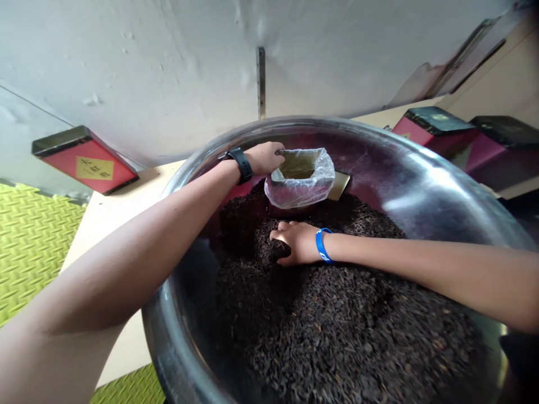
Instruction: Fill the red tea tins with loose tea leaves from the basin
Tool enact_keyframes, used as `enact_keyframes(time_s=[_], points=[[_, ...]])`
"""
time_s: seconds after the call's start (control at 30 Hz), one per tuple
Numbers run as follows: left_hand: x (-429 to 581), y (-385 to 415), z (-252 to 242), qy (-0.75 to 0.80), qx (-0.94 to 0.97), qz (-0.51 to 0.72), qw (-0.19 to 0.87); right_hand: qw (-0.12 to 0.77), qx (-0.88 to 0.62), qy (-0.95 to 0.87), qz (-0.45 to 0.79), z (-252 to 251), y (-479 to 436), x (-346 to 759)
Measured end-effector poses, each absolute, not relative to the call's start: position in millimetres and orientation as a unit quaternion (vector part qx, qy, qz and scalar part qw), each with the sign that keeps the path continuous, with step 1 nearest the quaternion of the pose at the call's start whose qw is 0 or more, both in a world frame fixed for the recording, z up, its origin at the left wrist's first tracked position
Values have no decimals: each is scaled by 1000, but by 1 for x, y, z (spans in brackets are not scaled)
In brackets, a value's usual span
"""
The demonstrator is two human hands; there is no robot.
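Note:
Dark loose tea leaves [362,331] fill much of a big shiny metal basin [177,325]. Toward the basin's far side stands a box [290,212] with a clear plastic bag [301,189] folded over its rim. My left hand [264,157], with a black watch on the wrist, grips the left far corner of this lined box. In front of the box, my right hand [300,242] is curled into the tea leaves, with some between thumb and fingers. A gold-coloured lid or flap [339,186] leans just right of the box; its exact kind is unclear.
A red and black tea box [99,163] with a yellow label stands on the pale table [130,350] at left. More red and black boxes [438,134] stand behind the basin at right. A grey wall [189,67] rises behind. Yellow-green matting [33,241] covers the floor.

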State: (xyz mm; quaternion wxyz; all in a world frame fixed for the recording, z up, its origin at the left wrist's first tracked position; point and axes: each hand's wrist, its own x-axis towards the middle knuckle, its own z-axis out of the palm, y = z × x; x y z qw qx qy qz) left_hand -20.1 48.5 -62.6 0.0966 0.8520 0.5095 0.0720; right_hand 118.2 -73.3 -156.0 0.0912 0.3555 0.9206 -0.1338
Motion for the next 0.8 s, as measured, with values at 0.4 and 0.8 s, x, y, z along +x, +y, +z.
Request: enact_keyframes(time_s=[0.4,0.8], points=[[-22,43,-56,459,879,62,111,128,247,947,-158,-112,-84,116],[-13,25,-44,410,906,30,97,-39,249,956,-151,-35,-87,130]])
